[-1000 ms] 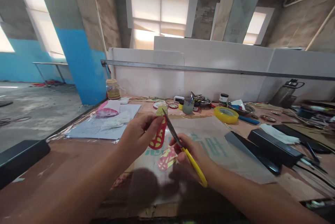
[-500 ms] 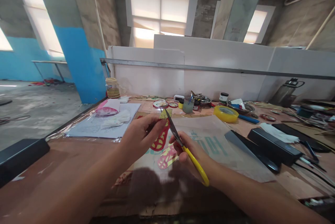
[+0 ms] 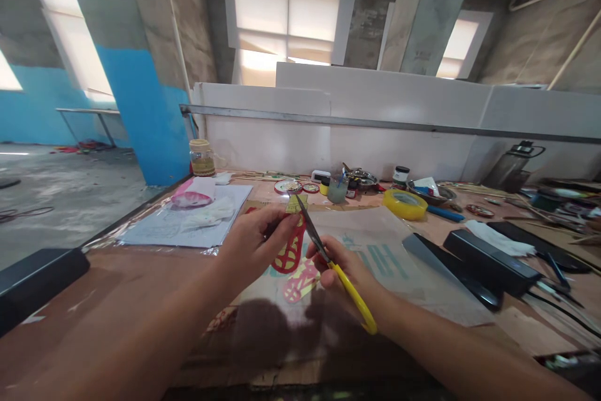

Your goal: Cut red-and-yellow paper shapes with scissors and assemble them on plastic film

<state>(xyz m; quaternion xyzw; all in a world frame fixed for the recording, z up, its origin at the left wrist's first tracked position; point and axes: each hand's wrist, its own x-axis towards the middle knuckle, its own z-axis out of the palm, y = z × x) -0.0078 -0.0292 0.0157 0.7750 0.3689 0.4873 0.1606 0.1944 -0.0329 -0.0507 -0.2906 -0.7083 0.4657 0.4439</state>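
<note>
Plainly, the left hand (image 3: 251, 244) was closed in a pinch on a red and yellow paper cutout (image 3: 290, 244), held upright above the table (image 3: 94, 301) just in front of the person. Its thumb and fingers covered the cutout's left edge, so how far the paper ran under them could not be told. The right hand (image 3: 345, 269) was wrapped round the yellow handles of a pair of scissors (image 3: 331, 260), fingers curled shut through the loops; most of the handle was buried in the palm and only one yellow loop showed below the wrist. The dark blades pointed up and away, their tip touching the cutout's upper right edge near its yellow top. Whether the blades stood slightly parted or closed was too fine to make out.

Beneath both hands lay a second cutout (image 3: 300, 281), pink and yellow, flat on a brown paper sheet (image 3: 375, 244) printed with teal characters, half of them masked by the right hand. A roll of yellow tape (image 3: 404, 204) sat further back, near a clutter of small jars and lids too small to identify. A long black case (image 3: 488, 260) lay to the right, well apart from the hands.
</note>
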